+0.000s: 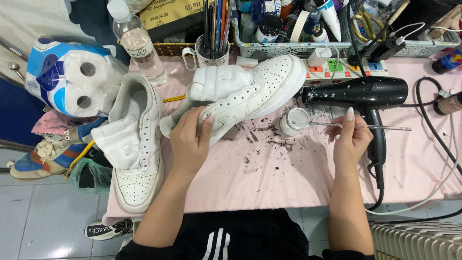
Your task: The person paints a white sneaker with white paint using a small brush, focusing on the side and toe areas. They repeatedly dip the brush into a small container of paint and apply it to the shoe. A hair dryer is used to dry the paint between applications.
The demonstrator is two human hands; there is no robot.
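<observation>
Pink cloth covers the table [288, 183], speckled with dark flecks near its middle. On its left side a white sneaker [137, 144] lies flat with its toe toward the person, strap flap folded open. A second white sneaker [250, 89] is held up off the cloth, tilted on its side with the perforated toe pointing toward the far right; the left hand [190, 139] is wrapped around its heel end, fingers curled closed over the side panel and thumb underneath. A black hair dryer [361, 94] lies on the cloth just right of that raised shoe's toe, its handle running down toward the person and its cord trailing off to the right. Beyond it sits a white power strip [337, 67], and behind that a pale basket [298, 48] crowded with bottles, tubes and scissors. The right hand [351, 137] rests in front of the dryer handle, fingers pinched shut on a thin brush [356, 126] held nearly level, its tip reaching left into a small open white jar [294, 120] that stands on the cloth between the two hands, just below the held sneaker's toe.
</observation>
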